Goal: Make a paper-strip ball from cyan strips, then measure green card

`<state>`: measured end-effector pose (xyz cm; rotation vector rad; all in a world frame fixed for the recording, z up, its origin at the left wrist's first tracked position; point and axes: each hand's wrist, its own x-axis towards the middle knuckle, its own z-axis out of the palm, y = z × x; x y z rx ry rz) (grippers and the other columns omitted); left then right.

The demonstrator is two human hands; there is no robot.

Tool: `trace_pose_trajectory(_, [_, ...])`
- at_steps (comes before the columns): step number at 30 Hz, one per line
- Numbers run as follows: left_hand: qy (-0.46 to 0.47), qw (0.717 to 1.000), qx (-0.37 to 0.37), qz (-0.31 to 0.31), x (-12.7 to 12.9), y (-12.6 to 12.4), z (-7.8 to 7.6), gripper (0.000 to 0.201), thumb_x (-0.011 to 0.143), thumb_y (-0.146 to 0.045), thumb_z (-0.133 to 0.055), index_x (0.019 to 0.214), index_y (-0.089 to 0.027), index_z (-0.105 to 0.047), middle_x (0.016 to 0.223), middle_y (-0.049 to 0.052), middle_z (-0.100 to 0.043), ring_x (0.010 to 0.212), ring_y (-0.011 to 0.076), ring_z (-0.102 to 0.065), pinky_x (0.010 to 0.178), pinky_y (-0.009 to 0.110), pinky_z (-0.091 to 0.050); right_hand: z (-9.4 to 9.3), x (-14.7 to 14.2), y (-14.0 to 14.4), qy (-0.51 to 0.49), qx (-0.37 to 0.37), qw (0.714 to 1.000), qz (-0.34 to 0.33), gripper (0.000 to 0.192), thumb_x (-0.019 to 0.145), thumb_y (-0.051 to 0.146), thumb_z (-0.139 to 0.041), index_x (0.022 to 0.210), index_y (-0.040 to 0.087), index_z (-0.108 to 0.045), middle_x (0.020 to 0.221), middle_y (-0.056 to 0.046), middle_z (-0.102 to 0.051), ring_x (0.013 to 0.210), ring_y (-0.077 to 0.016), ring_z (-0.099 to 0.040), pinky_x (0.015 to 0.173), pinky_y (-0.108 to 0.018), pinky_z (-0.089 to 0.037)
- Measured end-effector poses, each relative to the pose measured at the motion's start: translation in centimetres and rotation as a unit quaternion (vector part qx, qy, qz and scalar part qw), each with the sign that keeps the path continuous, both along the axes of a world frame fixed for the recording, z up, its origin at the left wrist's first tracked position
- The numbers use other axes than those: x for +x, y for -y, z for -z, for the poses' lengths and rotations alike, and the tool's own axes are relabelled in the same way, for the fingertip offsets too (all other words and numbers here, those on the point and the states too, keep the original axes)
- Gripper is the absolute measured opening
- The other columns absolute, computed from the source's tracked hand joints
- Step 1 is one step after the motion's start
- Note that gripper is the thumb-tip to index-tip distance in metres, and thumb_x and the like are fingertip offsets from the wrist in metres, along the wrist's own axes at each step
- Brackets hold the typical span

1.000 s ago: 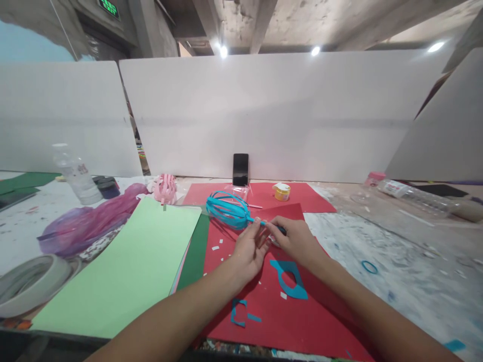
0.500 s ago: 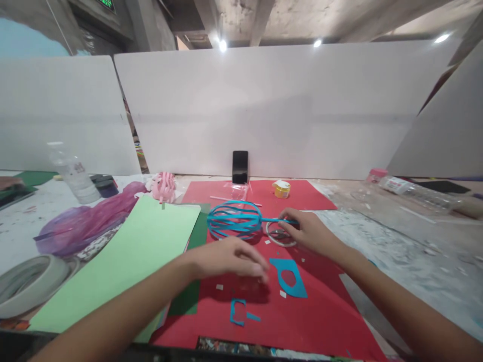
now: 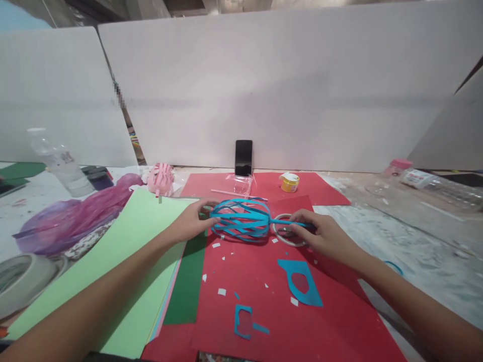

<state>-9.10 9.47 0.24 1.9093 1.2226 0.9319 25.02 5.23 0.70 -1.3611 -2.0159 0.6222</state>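
A blue paper-strip cage [image 3: 241, 219], rounded like a lantern with a thin blue stem, lies sideways over the red paper [image 3: 264, 311]. My right hand [image 3: 315, 231] pinches the stem at its right end. At the other end, my left hand [image 3: 196, 218] has thumb and fingers closed on the strips. Under the stem, close to my right fingers, is a white tape ring [image 3: 289, 243] with a dark metal object inside it. Nearer to me lie a blue paper offcut with a round hole [image 3: 302, 284] and a small blue paper frame [image 3: 236, 322].
Light green paper sheets [image 3: 151, 226] lie at left, beside large tape rolls [image 3: 24, 284] and a purple plastic bag [image 3: 86, 216]. Behind are a pink strip ball [image 3: 161, 179], a phone [image 3: 243, 157] and a yellow tub [image 3: 289, 183]. Clear bottles stand left [image 3: 62, 166] and lie right [image 3: 441, 186].
My left hand has moved from above the red paper, left and back, to the cage's left end. My right hand still holds the stem. The view has tilted down.
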Motion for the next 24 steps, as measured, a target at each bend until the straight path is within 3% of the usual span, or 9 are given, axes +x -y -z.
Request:
trace_pose_trajectory(3, [-0.011, 0.998, 0.058, -0.03, 0.8, 0.2, 1.0, 0.028, 0.075, -0.027, -0.071, 0.103, -0.024, -0.069, 0.097, 0.006, -0.068, 0.081, 0.0195, -0.062, 0.068, 0.026, -0.048, 0.1, 0.1, 0.0, 0.01, 0.005, 1.0, 0.011, 0.02, 0.089, 0.039, -0.054, 0.088, 0.022, -0.065, 0.088, -0.005, -0.074, 0.077, -0.0202, -0.069, 0.064, -0.028, -0.052])
trace_pose_trajectory(6, [-0.042, 0.99, 0.127, -0.041, 1.1, 0.5, 1.2, 0.036, 0.072, -0.019, -0.07, 0.107, -0.025, -0.065, 0.1, 0.005, -0.066, 0.082, 0.0194, -0.06, 0.07, 0.027, -0.047, 0.0, 0.1, 0.2, 0.021, 0.019, 1.0, 0.008, 0.02, 0.089, 0.039, -0.054, 0.087, 0.023, -0.066, 0.085, -0.004, -0.074, 0.073, -0.0193, -0.068, 0.063, -0.027, -0.052])
trace_pose_trajectory(8, [-0.079, 0.981, 0.169, -0.048, 1.2, 0.6, 1.2, 0.041, 0.071, -0.018, -0.07, 0.11, -0.025, -0.061, 0.107, 0.006, -0.062, 0.09, 0.0214, -0.059, 0.074, 0.03, -0.047, -0.1, 0.1, 0.3, 0.024, 0.024, 0.999, 0.004, 0.021, 0.089, 0.038, -0.053, 0.086, 0.022, -0.066, 0.082, -0.004, -0.074, 0.069, -0.0184, -0.068, 0.062, -0.027, -0.052])
trace_pose_trajectory(11, [-0.134, 0.967, 0.214, -0.033, 1.2, 0.8, 1.2, 0.028, 0.077, -0.02, -0.068, 0.103, -0.023, -0.06, 0.121, 0.008, -0.054, 0.109, 0.0251, -0.055, 0.086, 0.035, -0.048, -0.3, 0.0, 0.5, 0.027, 0.025, 0.999, 0.003, 0.022, 0.089, 0.038, -0.052, 0.086, 0.022, -0.067, 0.08, -0.004, -0.074, 0.067, -0.0183, -0.067, 0.061, -0.027, -0.051])
trace_pose_trajectory(15, [-0.171, 0.954, 0.248, 0.002, 1.2, 0.4, 1.7, 0.018, 0.084, -0.022, -0.063, 0.101, -0.024, -0.065, 0.13, 0.008, -0.048, 0.119, 0.026, -0.05, 0.098, 0.042, -0.045, -0.6, -0.1, 0.7, 0.034, 0.01, 0.999, -0.005, 0.023, 0.09, 0.039, -0.052, 0.086, 0.021, -0.066, 0.076, -0.003, -0.072, 0.065, -0.0168, -0.066, 0.059, -0.025, -0.051])
trace_pose_trajectory(24, [-0.186, 0.934, 0.303, 0.024, 0.6, -0.6, 2.5, 0.021, 0.086, -0.018, -0.062, 0.105, -0.025, -0.067, 0.124, 0.009, -0.053, 0.113, 0.025, -0.054, 0.093, 0.043, -0.049, -0.5, -0.3, 0.7, 0.026, 0.007, 1.0, -0.006, 0.022, 0.091, 0.037, -0.052, 0.085, 0.021, -0.066, 0.08, -0.003, -0.072, 0.066, -0.0154, -0.066, 0.061, -0.024, -0.051])
